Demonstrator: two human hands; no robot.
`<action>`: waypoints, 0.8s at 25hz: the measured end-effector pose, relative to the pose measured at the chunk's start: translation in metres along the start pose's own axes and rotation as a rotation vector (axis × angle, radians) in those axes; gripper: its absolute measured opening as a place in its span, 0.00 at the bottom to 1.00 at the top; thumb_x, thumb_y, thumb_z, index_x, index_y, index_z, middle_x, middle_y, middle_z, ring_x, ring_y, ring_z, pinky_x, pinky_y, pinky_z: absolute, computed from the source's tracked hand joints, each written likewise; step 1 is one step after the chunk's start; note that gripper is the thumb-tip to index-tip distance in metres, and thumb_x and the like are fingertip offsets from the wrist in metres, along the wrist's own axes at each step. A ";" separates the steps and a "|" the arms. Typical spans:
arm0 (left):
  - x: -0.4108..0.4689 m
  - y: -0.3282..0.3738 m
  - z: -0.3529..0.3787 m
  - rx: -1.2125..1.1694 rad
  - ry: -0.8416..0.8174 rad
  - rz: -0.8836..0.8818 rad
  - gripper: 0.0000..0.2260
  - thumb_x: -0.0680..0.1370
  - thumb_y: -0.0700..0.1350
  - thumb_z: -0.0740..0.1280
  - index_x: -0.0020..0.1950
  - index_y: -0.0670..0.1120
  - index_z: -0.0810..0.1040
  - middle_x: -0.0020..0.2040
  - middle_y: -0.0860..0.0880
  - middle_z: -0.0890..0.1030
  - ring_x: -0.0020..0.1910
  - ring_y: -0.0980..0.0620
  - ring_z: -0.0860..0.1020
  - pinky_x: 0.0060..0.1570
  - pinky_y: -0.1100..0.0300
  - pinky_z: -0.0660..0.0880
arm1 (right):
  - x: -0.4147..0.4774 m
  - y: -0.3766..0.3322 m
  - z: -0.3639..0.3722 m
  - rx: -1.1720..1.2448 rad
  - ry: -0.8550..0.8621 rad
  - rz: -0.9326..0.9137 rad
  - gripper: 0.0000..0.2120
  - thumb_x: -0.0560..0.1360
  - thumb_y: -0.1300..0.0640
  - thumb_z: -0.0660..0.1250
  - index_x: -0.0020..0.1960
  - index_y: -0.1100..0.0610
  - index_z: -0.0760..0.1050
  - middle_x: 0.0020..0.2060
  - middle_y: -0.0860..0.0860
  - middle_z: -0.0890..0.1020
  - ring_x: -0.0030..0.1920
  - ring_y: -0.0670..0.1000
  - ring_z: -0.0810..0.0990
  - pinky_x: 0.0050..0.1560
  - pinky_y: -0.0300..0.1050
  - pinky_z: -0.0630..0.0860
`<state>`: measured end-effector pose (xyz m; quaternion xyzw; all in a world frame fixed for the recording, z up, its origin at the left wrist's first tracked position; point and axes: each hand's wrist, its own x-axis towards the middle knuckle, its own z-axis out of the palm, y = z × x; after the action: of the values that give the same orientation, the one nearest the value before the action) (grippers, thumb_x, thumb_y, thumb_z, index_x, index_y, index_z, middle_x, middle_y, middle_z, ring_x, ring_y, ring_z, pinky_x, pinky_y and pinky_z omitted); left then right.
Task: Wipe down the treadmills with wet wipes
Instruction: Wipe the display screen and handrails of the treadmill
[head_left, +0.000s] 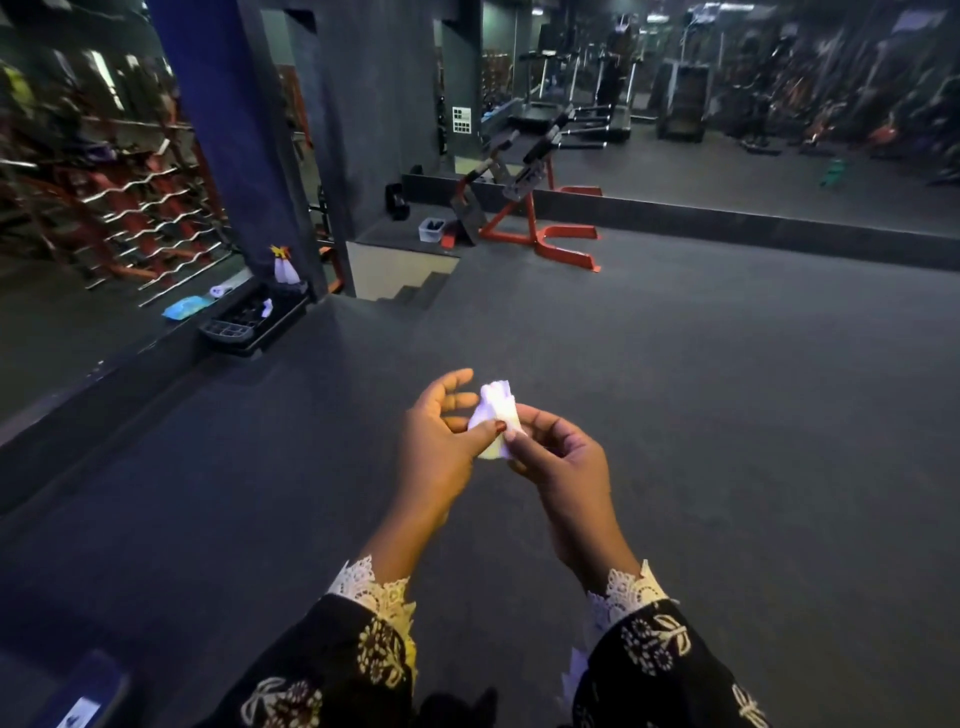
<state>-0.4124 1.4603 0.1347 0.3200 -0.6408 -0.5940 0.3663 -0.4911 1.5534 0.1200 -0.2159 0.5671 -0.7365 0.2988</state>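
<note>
Wide dark floor (727, 389) open across centre and right. Stairwell drop (415, 283) at upper centre, low ledge (104, 374) along left edge. Treadmills (545, 104) far off, top centre. Mid-frame, left hand (441, 447) thumb and right hand (566, 467) fingertips pinch crumpled white wipe (496, 415); left fingers loosely spread.

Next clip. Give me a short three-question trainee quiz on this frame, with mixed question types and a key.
1. True or false: the left-hand grip and the right-hand grip both pinch the white wipe.
2. Where do the treadmills show? A. Right under the hands. B. Far off, at the top of the view. C. Nowhere in view.
3. Fill in: the bench frame near the stairs is coloured ___.
Key: 1 true; 2 B; 3 red.
</note>
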 end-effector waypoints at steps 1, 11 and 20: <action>0.017 -0.008 0.004 0.010 -0.001 0.002 0.24 0.70 0.32 0.73 0.64 0.46 0.74 0.51 0.48 0.81 0.42 0.57 0.81 0.39 0.64 0.79 | 0.017 0.006 -0.003 -0.003 0.030 0.016 0.09 0.75 0.66 0.68 0.55 0.63 0.79 0.47 0.59 0.84 0.44 0.51 0.81 0.42 0.40 0.76; 0.227 -0.168 0.004 -0.037 0.102 0.109 0.24 0.71 0.27 0.71 0.65 0.40 0.74 0.51 0.45 0.81 0.41 0.59 0.80 0.39 0.67 0.78 | 0.262 0.142 0.003 -0.022 -0.050 0.003 0.06 0.75 0.67 0.66 0.43 0.59 0.78 0.32 0.51 0.81 0.29 0.45 0.77 0.32 0.36 0.72; 0.446 -0.233 0.006 -0.136 0.132 -0.016 0.24 0.71 0.23 0.66 0.65 0.37 0.74 0.45 0.46 0.81 0.37 0.60 0.80 0.38 0.69 0.77 | 0.492 0.206 0.050 0.116 -0.084 0.260 0.03 0.76 0.62 0.66 0.44 0.58 0.76 0.33 0.53 0.79 0.27 0.46 0.76 0.29 0.38 0.71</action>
<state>-0.6580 1.0658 -0.0573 0.3381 -0.5709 -0.6165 0.4239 -0.7762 1.1444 -0.0758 -0.1538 0.5337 -0.7135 0.4271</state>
